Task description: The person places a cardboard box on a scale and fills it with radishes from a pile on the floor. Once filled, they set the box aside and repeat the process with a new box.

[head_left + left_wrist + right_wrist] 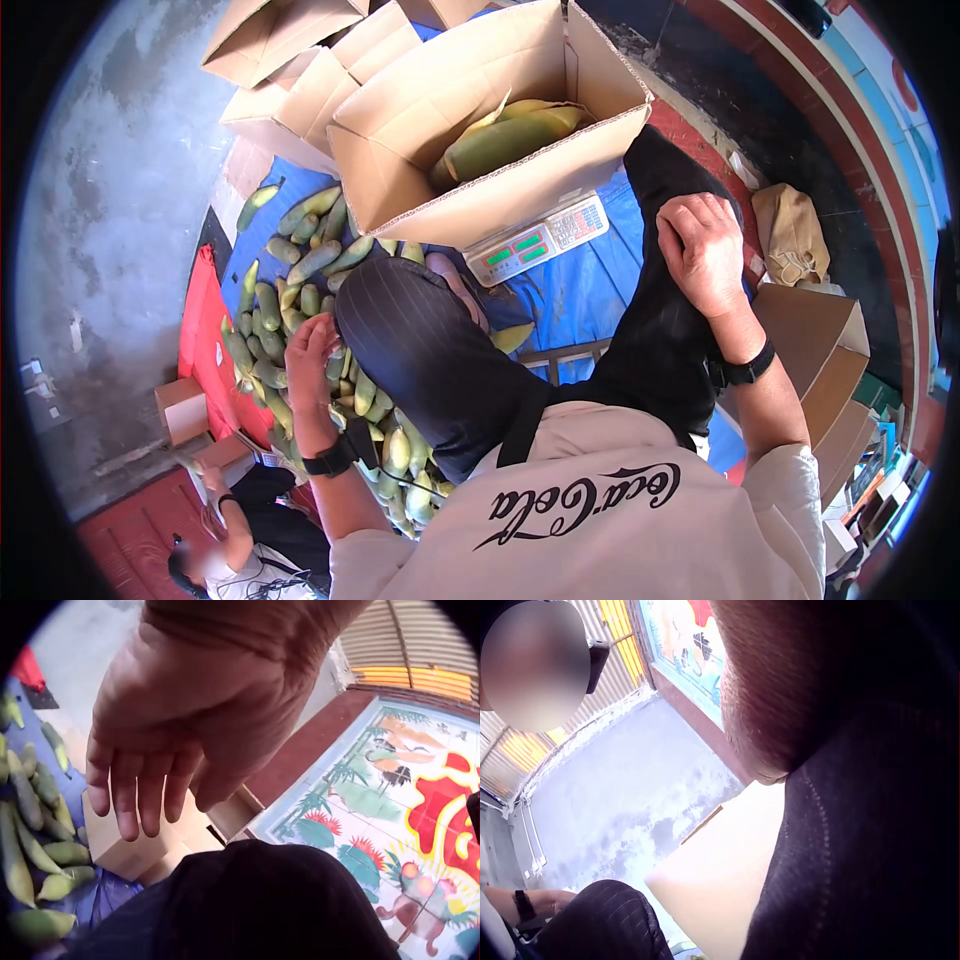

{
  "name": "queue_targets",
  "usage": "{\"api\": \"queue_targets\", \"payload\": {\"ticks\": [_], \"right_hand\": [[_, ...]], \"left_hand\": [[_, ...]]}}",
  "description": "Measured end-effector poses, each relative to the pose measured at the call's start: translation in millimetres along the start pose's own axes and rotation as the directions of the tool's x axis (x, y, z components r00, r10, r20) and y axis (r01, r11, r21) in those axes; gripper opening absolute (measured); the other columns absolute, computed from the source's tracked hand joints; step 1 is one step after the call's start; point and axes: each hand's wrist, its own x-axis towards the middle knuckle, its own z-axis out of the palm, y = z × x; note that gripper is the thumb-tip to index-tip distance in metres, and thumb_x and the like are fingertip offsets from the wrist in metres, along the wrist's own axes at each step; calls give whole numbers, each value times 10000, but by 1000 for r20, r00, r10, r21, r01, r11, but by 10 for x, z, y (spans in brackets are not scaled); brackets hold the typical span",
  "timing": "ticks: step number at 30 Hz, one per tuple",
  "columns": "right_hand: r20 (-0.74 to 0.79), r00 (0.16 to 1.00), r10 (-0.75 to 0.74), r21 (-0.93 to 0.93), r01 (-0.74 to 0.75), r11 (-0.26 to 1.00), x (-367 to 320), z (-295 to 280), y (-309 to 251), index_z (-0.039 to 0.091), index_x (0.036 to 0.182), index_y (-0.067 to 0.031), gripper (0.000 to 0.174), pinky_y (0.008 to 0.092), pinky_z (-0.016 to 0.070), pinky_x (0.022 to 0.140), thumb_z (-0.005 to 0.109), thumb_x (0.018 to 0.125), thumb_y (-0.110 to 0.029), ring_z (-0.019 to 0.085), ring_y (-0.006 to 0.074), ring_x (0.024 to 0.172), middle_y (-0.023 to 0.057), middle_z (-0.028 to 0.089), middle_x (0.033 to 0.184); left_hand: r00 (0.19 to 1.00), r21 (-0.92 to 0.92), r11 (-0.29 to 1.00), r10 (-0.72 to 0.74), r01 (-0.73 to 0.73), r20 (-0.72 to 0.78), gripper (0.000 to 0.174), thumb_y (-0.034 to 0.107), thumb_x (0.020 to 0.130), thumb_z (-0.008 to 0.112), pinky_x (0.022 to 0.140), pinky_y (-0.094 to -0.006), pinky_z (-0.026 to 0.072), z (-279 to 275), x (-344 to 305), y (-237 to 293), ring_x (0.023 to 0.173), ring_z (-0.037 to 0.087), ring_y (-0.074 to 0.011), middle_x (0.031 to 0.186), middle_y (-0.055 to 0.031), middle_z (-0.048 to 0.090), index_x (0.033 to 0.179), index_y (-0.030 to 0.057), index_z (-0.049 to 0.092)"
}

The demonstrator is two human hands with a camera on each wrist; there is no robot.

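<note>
My left hand (312, 362) hangs beside the left knee, over a heap of green melons (268, 307), holding nothing. In the left wrist view that hand (191, 720) has its fingers loosely extended, with nothing between them. The right hand (703, 250) rests on the right thigh, fingers bent down and nothing seen in them; in the right wrist view only part of it (761, 697) shows against the dark trouser leg. Between the knees and beyond, an open cardboard box (540, 190) sits on a digital scale (517, 254). Large green-yellow melons (510, 143) lie inside the box.
More cardboard boxes (290, 110) stand behind at the left, others (815, 350) at the right near a brown sack (790, 232). A blue sheet (585, 300) covers the floor. Another person (240, 545) sits at the lower left.
</note>
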Motion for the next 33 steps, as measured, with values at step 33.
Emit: {"api": "queue_targets", "payload": {"ticks": [33], "right_hand": [[-422, 566, 708, -115, -808, 578, -1931, -1412, 974, 600, 957, -69, 178, 379, 433, 881, 621, 783, -99, 547, 304, 986, 106, 609, 1012]], "left_hand": [[621, 609, 439, 776, -660, 113, 368, 153, 903, 513, 1025, -416, 316, 907, -367, 467, 1189, 453, -340, 1276, -193, 494, 1225, -26, 493]]}}
